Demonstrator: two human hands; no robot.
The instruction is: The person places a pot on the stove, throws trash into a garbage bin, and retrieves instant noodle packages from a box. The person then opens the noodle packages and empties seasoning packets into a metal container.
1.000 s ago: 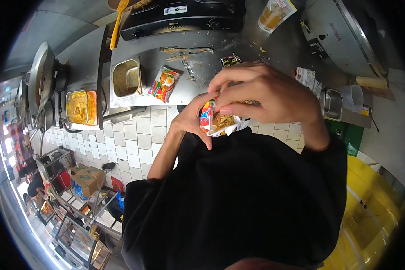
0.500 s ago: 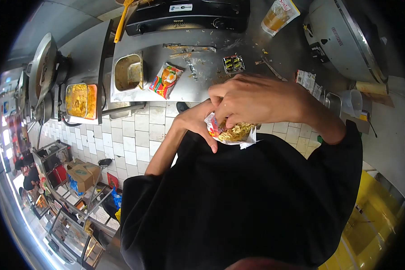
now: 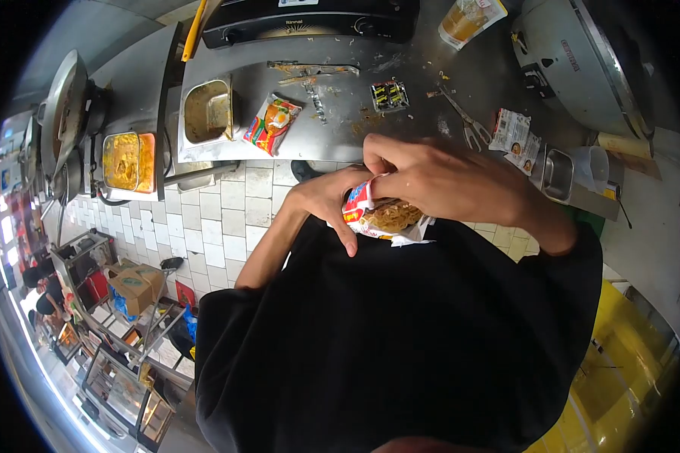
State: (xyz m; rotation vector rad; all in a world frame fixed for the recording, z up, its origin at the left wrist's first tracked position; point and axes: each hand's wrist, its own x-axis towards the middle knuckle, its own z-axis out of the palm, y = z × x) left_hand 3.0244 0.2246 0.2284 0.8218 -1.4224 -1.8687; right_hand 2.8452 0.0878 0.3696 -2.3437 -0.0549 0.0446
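My left hand is wrapped round an opened red and white noodle packet, its thumb along the near side. A block of dry noodles shows in the packet's open mouth. Over the packet, my right hand is closed, its fingertips at the opening and partly hidden; whether they grip the packet's edge or the noodles cannot be made out. On the steel counter beyond lie an unopened noodle packet and small black and green sachets.
Scissors and printed wrappers lie on the right of the counter. A stove stands at the back, near a pouch. Metal trays and an orange-filled container are at left. A person is far left.
The packet has turned and the noodle block shows more fully in its mouth. My right hand has shifted over the packet, and the view has moved, uncovering the scissors.
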